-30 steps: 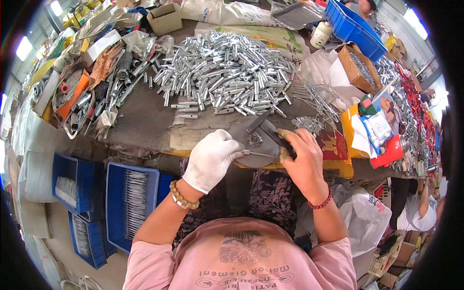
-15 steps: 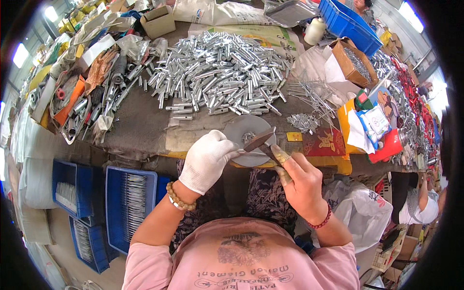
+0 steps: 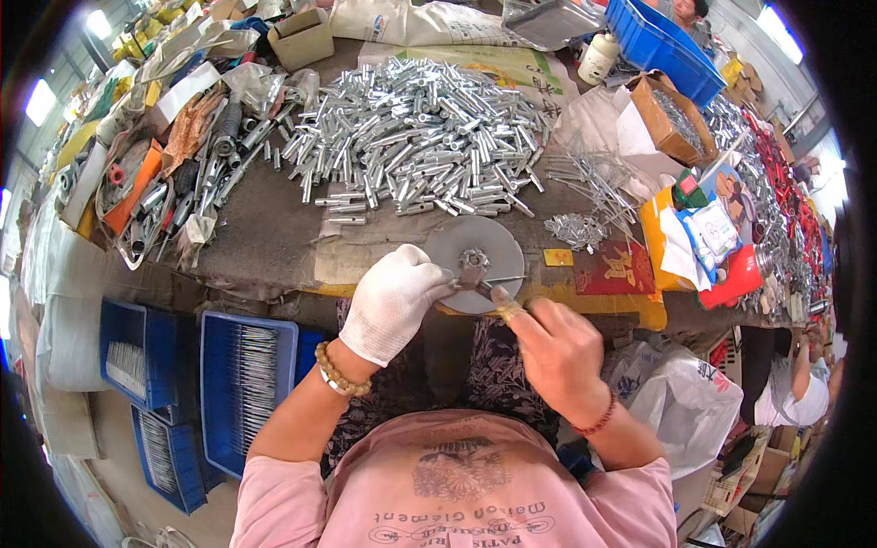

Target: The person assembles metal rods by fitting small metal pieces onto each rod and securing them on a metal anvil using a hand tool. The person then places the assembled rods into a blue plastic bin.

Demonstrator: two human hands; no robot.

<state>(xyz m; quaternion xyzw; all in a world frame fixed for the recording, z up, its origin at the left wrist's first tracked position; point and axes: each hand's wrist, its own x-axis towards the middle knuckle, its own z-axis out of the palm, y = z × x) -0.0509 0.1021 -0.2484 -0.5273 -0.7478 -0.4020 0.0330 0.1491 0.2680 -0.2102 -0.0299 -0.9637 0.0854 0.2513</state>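
Here, thin silvery rod (image 3: pixel 511 279), straight, crossing round grey disc (image 3: pixel 496 245)

Pink T-shirt (image 3: pixel 457 475): dark Latin lettering in rows, upside down in this view, below a flower print and flanked by scrollwork. Red card (image 3: pixel 594 279): large gold character-like motif. Green-and-white sack (image 3: pixel 559 84): bold dark characters near its right edge. White plastic bag (image 3: pixel 681 416): red and grey printed marks, partly lost in folds. White sack (image 3: pixel 438 26): small print, illegible. White-and-blue packet (image 3: pixel 714 231): small marks, illegible.
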